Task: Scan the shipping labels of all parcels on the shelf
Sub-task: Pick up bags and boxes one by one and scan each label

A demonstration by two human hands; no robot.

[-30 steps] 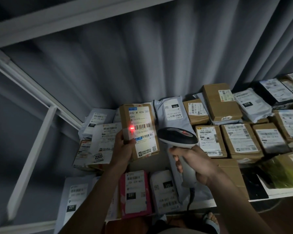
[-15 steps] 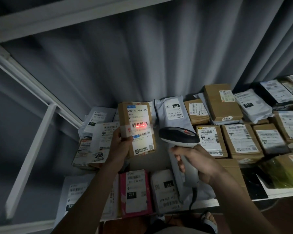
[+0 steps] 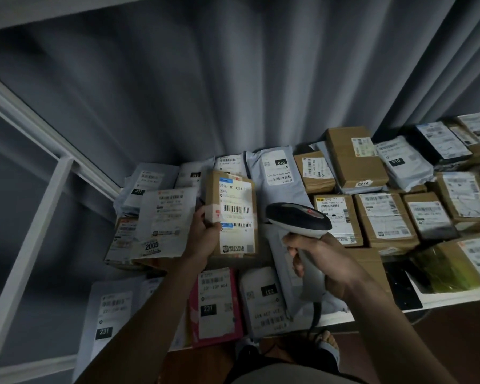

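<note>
My left hand (image 3: 203,234) grips the left edge of a small brown cardboard parcel (image 3: 232,214), holding it tilted up so its white shipping label with barcodes faces me. No red scan light shows on the label. My right hand (image 3: 320,260) grips the handle of a black and white barcode scanner (image 3: 298,218), whose head sits just right of the parcel. Several other labelled parcels lie across the white shelf (image 3: 441,296).
A white mailer marked 2005 (image 3: 164,221) lies left of the held parcel. A pink parcel (image 3: 215,304) and grey mailers sit at the front edge. Brown boxes (image 3: 352,159) fill the right. A grey curtain hangs behind; a white frame post (image 3: 31,245) stands left.
The red scan line that lay on the label's barcode has gone out. The held parcel has dropped slightly and turned more upright; the scanner has stayed close beside it.
</note>
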